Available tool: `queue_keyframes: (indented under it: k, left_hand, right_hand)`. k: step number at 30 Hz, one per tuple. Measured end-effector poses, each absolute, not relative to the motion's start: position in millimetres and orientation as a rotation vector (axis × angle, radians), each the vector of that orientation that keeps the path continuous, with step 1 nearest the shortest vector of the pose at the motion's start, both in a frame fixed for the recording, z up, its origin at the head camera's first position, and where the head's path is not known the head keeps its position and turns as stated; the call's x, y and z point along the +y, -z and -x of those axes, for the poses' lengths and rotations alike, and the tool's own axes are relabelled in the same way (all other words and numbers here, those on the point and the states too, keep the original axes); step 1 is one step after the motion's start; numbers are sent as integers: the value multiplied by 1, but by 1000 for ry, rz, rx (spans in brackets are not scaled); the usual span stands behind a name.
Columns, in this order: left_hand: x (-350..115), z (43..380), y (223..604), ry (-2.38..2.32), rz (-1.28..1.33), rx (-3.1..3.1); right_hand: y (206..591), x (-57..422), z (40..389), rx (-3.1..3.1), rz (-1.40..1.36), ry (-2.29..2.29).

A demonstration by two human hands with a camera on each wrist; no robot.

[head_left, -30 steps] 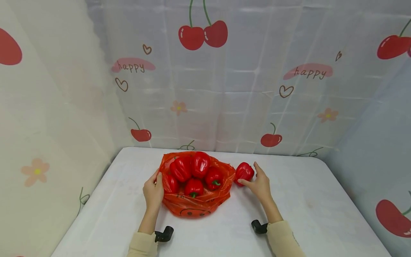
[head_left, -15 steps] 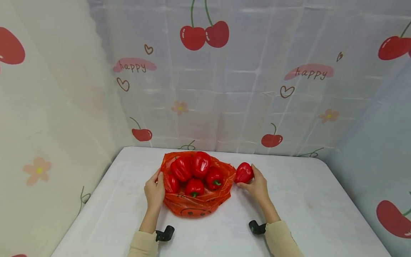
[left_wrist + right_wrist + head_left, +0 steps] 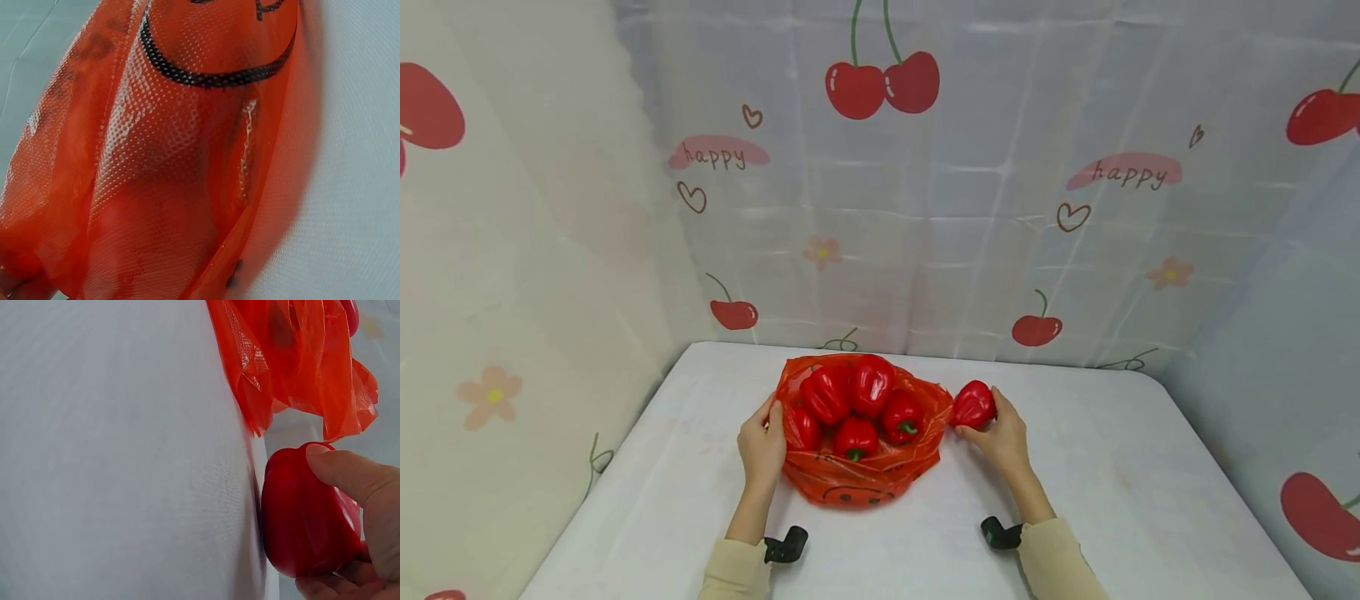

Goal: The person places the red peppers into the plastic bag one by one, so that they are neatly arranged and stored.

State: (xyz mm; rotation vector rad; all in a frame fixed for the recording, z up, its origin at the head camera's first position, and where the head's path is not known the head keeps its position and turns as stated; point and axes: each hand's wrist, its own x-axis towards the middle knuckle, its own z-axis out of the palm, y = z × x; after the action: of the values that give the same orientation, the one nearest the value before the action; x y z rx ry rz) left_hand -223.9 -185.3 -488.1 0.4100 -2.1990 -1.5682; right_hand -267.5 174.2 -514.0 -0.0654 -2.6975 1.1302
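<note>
An orange-red plastic bag (image 3: 850,482) with a printed smiley stands wide-mouthed on the white table, holding several red bell peppers (image 3: 872,385). My left hand (image 3: 762,446) pinches the bag's left rim between thumb and fingers. In the left wrist view the bag's side (image 3: 162,162) fills most of the frame, and only bits of fingers (image 3: 25,289) show at the lower left corner. Just right of the bag, my right hand (image 3: 1004,437) grips a single red bell pepper (image 3: 306,512), thumb on one side and fingers curled on the other.
A white cloth covers the table (image 3: 1135,483). Behind it hangs a pale curtain (image 3: 970,208) printed with cherries, hearts and flowers, and similar sheets close off both sides. A black wrist camera (image 3: 786,544) sits on the left wrist, another camera (image 3: 1000,533) on the right.
My right hand has closed in around the loose bell pepper, its fingers now wrapped against it. The pepper has turned slightly. My left hand stays on the bag's rim.
</note>
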Motion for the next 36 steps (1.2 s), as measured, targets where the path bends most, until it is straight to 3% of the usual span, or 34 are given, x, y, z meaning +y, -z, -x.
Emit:
queue_keyframes:
  k: [14, 26, 36]
  left_hand:
    - [-184, 223, 487, 1514, -409, -2176]
    - [-184, 224, 486, 1505, -375, -2178]
    - [-184, 223, 486, 1527, -393, -2172]
  right_hand:
    - [478, 175, 261, -2458, 148, -1274]
    - [441, 119, 232, -2323, -173, -1353]
    - [436, 65, 219, -2333, -411, -1483]
